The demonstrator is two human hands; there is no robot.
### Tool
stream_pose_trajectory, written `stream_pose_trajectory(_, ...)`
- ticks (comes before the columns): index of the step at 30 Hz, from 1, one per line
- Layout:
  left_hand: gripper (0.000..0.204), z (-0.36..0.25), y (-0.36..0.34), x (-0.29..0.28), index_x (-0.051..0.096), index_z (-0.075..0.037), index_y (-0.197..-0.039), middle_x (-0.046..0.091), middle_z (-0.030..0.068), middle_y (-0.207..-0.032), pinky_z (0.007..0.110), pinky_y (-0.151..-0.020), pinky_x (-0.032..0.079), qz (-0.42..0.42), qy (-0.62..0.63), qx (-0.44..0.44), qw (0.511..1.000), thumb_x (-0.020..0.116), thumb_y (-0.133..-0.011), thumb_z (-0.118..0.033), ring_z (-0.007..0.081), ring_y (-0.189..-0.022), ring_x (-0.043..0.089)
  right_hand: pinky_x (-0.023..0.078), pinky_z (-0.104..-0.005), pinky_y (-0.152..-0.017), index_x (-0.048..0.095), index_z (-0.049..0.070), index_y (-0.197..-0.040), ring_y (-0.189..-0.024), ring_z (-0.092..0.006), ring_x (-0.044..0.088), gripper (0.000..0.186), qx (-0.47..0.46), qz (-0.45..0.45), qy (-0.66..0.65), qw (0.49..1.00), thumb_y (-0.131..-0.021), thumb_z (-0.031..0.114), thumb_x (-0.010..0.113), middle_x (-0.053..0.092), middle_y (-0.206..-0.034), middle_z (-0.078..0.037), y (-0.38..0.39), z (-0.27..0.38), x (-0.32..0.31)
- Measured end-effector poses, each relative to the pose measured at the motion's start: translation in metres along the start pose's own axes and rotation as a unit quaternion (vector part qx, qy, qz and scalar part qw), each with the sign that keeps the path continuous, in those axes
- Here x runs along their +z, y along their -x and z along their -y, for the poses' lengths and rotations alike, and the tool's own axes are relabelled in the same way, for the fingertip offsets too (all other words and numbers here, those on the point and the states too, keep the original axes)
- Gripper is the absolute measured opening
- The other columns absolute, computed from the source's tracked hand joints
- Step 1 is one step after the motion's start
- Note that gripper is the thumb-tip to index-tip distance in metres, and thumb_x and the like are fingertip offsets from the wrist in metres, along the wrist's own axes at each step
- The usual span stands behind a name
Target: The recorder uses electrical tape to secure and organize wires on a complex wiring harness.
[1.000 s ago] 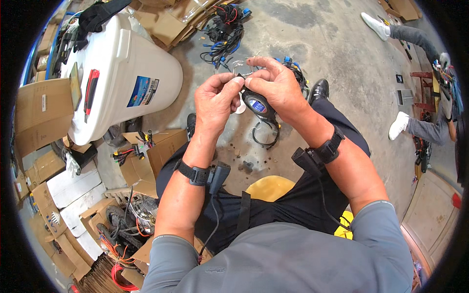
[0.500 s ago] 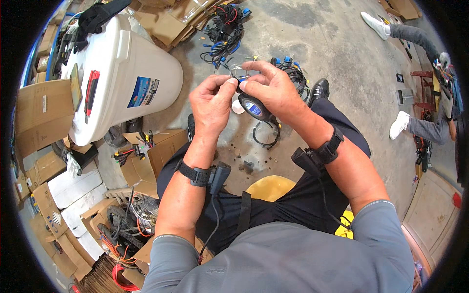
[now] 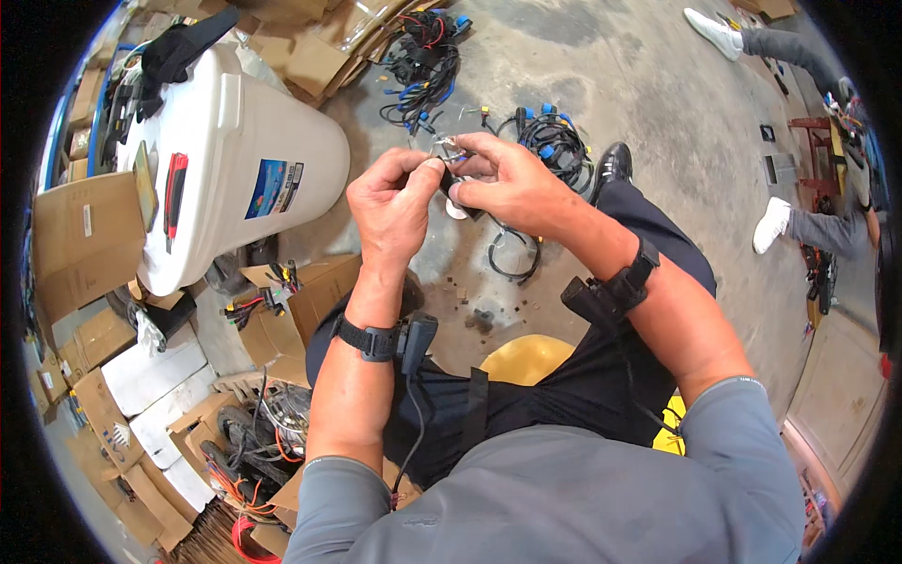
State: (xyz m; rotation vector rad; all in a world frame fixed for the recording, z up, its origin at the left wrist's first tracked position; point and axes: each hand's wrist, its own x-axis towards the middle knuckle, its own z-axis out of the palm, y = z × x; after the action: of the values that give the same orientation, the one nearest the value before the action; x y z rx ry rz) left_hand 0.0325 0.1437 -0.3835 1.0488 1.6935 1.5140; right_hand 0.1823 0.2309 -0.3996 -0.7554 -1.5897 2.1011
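Out in front of me, my left hand [image 3: 393, 202] is closed, thumb and forefinger pinching a thin cable [image 3: 449, 152] whose loose end shows beyond the fingertips. Close beside it, my right hand [image 3: 512, 183] is closed on a roll of black tape [image 3: 449, 180], seen nearly edge-on and mostly covered by the fingers. The two hands almost touch. Exactly where tape and cable meet is hidden by my fingers. A small white round piece [image 3: 457, 210] shows just below the tape; I cannot tell whether it is attached.
Bundles of black cables with blue connectors [image 3: 554, 141] lie on the floor ahead, with another pile [image 3: 421, 66] farther left. A large white bucket [image 3: 282, 141] bears a red-and-black cutter [image 3: 176, 199]. Cardboard boxes [image 3: 89, 235] crowd the left; another person's legs [image 3: 799, 56] are at right.
The tape roll has turned from showing its blue-labelled face to nearly edge-on. My right hand has shifted slightly left and down; my left hand has moved slightly left.
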Motion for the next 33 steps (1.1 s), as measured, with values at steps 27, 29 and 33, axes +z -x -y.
stream_pose_trajectory(27,0.003,-0.020,0.001,-0.014,0.066,0.003,-0.078,0.059,-0.0001,-0.073,0.022,-0.053,0.035,0.127,-0.003,-0.002,0.992,0.066,-0.081,0.004,0.0052,-0.061,0.046,0.049,-0.0313,-0.081,0.065,-0.003,-0.111,-0.089,-0.0140,0.060,0.028,-0.022,0.015,0.192,0.981,-0.092,0.017,0.057,0.067,-0.095,-0.008,-0.009,0.009,-0.037)
stream_pose_trajectory(29,0.002,-0.021,0.003,-0.011,0.066,0.003,-0.078,0.060,0.0007,-0.074,0.023,-0.055,0.037,0.149,0.004,-0.006,0.989,0.066,-0.080,0.004,0.0063,-0.063,0.048,0.049,-0.0308,-0.080,0.065,-0.003,-0.111,-0.087,-0.0139,0.060,0.030,0.006,0.028,0.167,0.986,-0.092,0.018,0.058,0.067,-0.094,-0.009,-0.009,0.009,-0.036)
stream_pose_trajectory(33,0.004,-0.018,0.006,-0.008,0.067,0.004,-0.082,0.061,0.0053,-0.078,0.021,-0.050,0.034,0.201,0.003,0.059,0.978,0.064,-0.081,0.002,0.0061,-0.059,0.047,0.047,-0.0285,-0.068,0.064,-0.003,-0.113,-0.076,-0.0118,0.058,0.036,0.091,0.073,0.148,0.982,-0.093,0.026,0.060,0.066,-0.086,-0.006,-0.007,0.021,-0.032)
